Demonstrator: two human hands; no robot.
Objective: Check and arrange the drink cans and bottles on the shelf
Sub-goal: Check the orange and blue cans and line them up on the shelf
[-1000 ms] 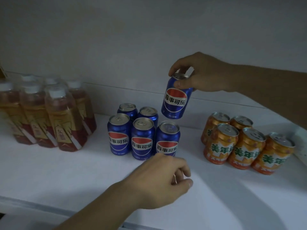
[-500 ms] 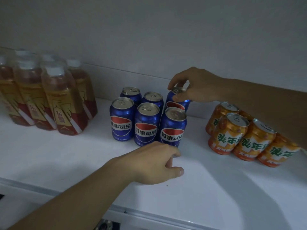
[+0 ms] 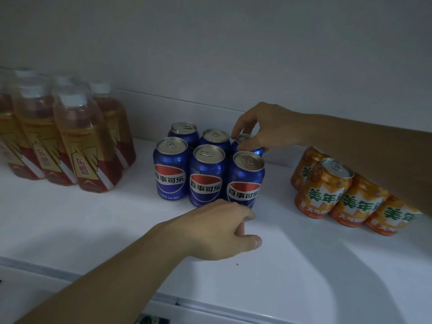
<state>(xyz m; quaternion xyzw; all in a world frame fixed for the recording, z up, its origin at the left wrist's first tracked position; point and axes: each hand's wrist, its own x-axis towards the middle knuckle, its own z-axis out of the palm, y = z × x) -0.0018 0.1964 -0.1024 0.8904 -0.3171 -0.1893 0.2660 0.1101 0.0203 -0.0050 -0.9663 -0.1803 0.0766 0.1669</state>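
Note:
Several blue cola cans (image 3: 205, 176) stand in two rows on the white shelf (image 3: 304, 265). My right hand (image 3: 264, 127) grips the top rim of the back right blue can (image 3: 254, 149), which stands in the back row. My left hand (image 3: 222, 232) hovers low over the shelf just in front of the front right blue can (image 3: 245, 181), fingers loosely curled and holding nothing. Orange cans (image 3: 327, 190) sit in a group to the right, partly hidden behind my right forearm. Amber bottles (image 3: 84, 141) with white caps stand at the left.
The white back wall (image 3: 210, 54) rises right behind the cans. The shelf's front edge (image 3: 187, 302) runs along the bottom. Bare shelf surface lies between the blue cans and the orange cans.
My right hand brought the blue can down from the air and set it into the back row's right end. My left hand stayed in front of the cans. The view shifted closer.

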